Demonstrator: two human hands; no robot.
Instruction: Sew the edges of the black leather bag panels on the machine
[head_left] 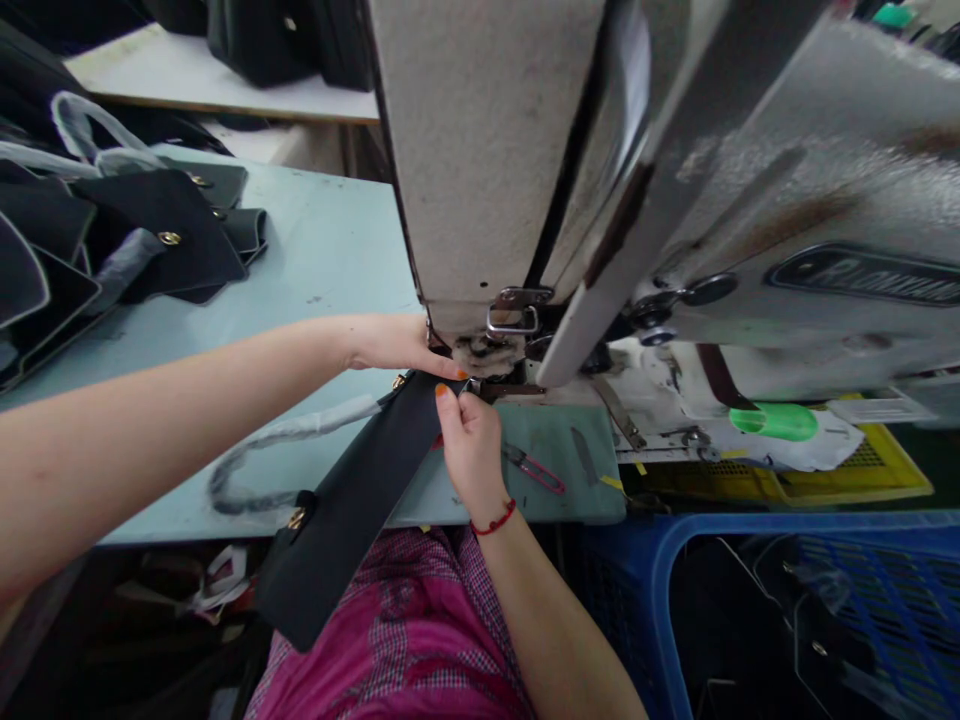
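A black handbag piece (360, 500) slants from my lap up to the sewing machine's presser foot (474, 386). Its handle (247, 462), wrapped in clear plastic, loops out to the left from gold-coloured fittings. My right hand (476, 445) pinches the upper edge of the handbag close to the foot, thumb on top. Beside the needle area, my left hand (397, 345) holds the far side of the same end, its thumb stretched along the top. The machine head (480, 170) hides the other left fingers. Pink-handled thread snips (536, 468) lie right of my right hand.
More black bags (176, 225) with wrapped handles are heaped on the pale table (330, 240) at left. Others stand on a white shelf (165, 65) behind. Lower right, a blue basket (664, 590) contains black pieces; a yellow crate (892, 465) sits beyond it.
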